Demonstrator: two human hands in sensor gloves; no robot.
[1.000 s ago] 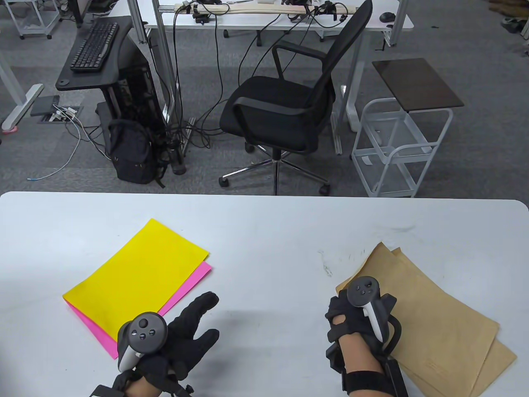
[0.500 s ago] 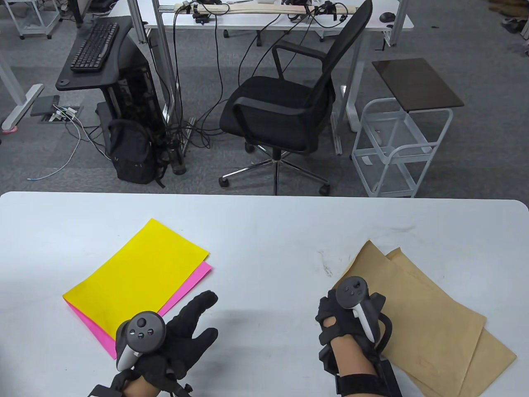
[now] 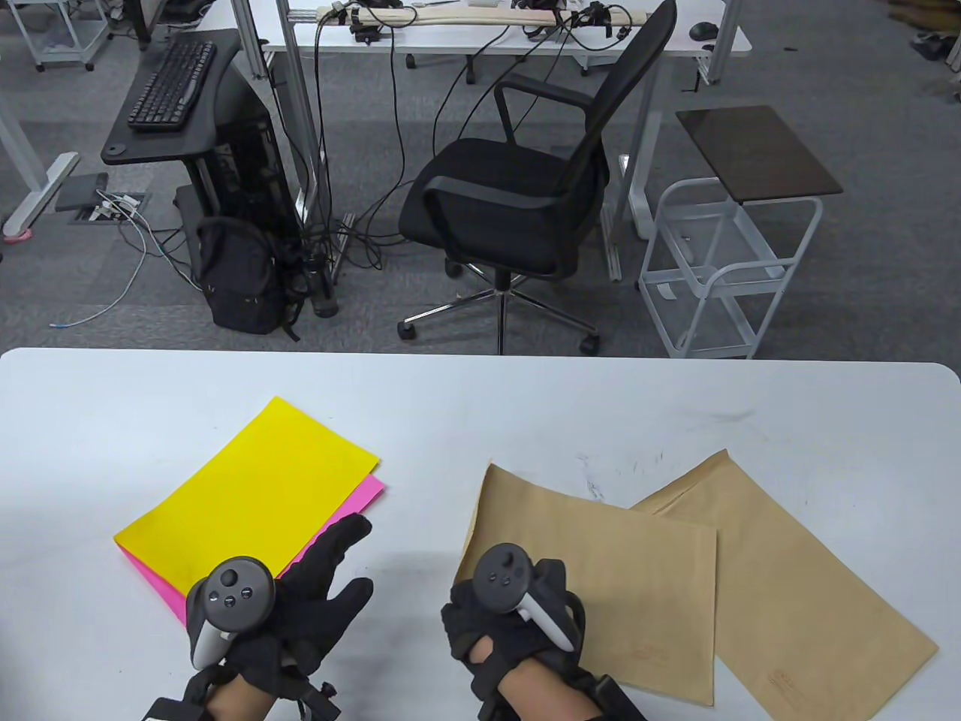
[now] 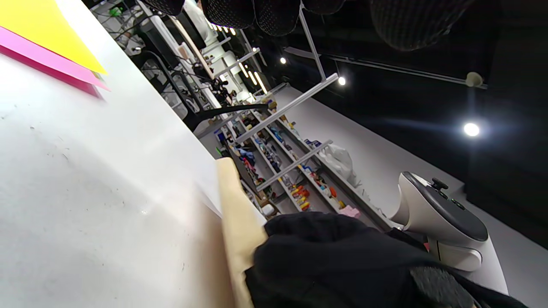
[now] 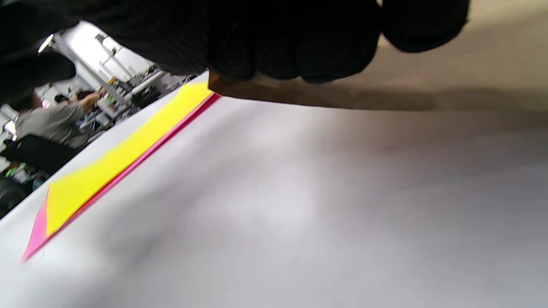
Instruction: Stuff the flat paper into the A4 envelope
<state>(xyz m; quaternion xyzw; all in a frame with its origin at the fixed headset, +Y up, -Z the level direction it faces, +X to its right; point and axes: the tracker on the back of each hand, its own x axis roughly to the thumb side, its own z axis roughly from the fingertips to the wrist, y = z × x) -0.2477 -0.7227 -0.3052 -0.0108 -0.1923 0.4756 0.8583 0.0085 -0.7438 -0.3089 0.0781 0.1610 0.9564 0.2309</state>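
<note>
A yellow sheet (image 3: 248, 488) lies on a pink sheet (image 3: 359, 502) at the table's left. My left hand (image 3: 341, 567) hovers open, fingers spread, just right of the sheets' near corner and holds nothing. My right hand (image 3: 488, 627) grips the near left edge of a brown A4 envelope (image 3: 608, 563) that lies flat at the table's centre. The right wrist view shows my fingers (image 5: 278, 47) pinching the envelope's edge (image 5: 471, 64), with the yellow sheet (image 5: 115, 162) beyond. A second brown envelope (image 3: 796, 571) lies to the right, partly under the first.
The white table (image 3: 480, 405) has bare room between the sheets and the envelope and along its far half. Beyond the far edge stand a black office chair (image 3: 518, 203) and a white trolley (image 3: 721, 270).
My right hand has dragged the top envelope left, off the second one, to the table's centre and turned it. My left hand has shifted a little left and nearer.
</note>
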